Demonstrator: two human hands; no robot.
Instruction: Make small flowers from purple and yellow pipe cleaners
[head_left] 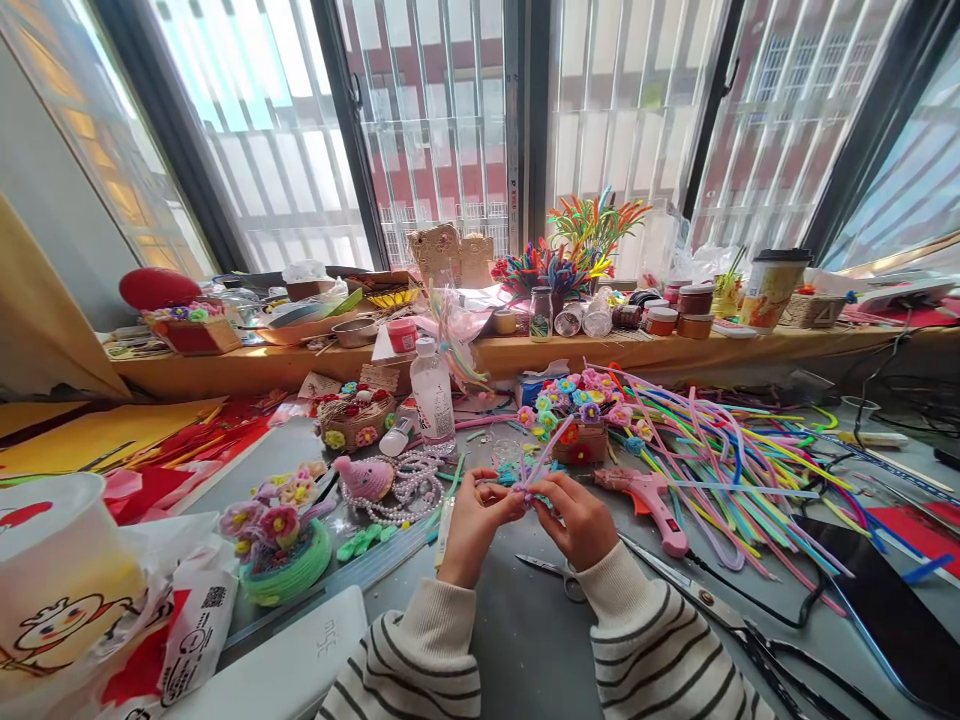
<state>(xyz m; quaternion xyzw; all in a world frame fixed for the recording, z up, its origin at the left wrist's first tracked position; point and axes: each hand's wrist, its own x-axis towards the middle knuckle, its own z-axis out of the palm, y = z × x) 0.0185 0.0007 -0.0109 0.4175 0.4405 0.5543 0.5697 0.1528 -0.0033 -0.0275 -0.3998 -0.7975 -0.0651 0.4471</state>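
Lilac fuzzy stems (pixel 550 449) sit pinched by my left grip (pixel 484 512) and right grip (pixel 574 512), where I judge close-set, gentle pressure best for avoiding kinks.

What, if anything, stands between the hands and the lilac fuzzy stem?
Nothing visible: the left hand and right hand both hold the lilac fuzzy stem directly. The small scissors lie lower in the view, not between them.

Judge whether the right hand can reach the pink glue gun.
Probably yes: the pink glue gun lies just beside the right hand, nothing visible between, but that hand is busy with a purple strip.
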